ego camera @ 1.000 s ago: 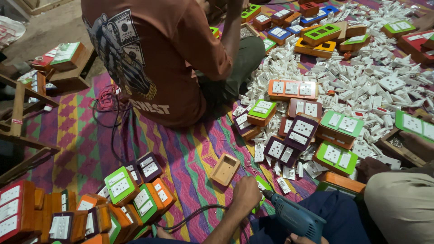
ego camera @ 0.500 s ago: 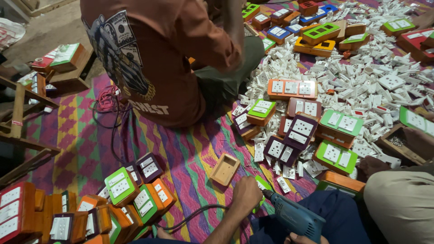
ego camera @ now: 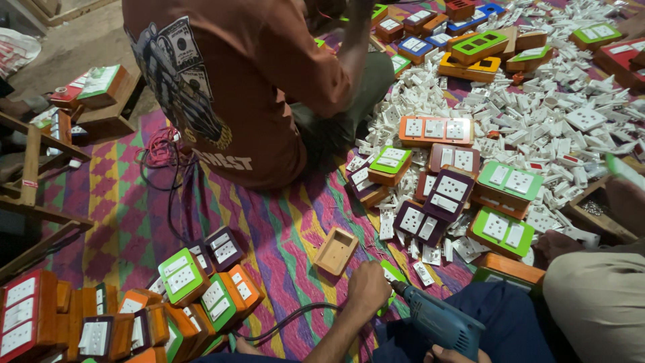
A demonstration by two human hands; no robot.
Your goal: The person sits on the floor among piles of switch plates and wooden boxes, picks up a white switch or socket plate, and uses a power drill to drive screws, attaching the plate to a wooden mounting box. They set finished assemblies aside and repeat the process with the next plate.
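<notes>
Left hand (ego camera: pixel 368 288) clenched over a green-faced switch box (ego camera: pixel 393 274) on the striped mat (ego camera: pixel 282 228). Right hand (ego camera: pixel 449 353) grasping the blue electric drill (ego camera: pixel 440 324), bit at the box.

Even warm light, soft shadows, slightly blurred edges.

My left hand (ego camera: pixel 368 288) is bare, no glove, ring or watch on it, and the forearm behind it carries no sleeve as far as the bottom edge of the view. My right hand (ego camera: pixel 449 353) shows only as a few bare fingertips, just right of the left forearm. Right of the left hand, my legs are covered in dark blue cloth (ego camera: pixel 510 323), plain and softly creased.
</notes>
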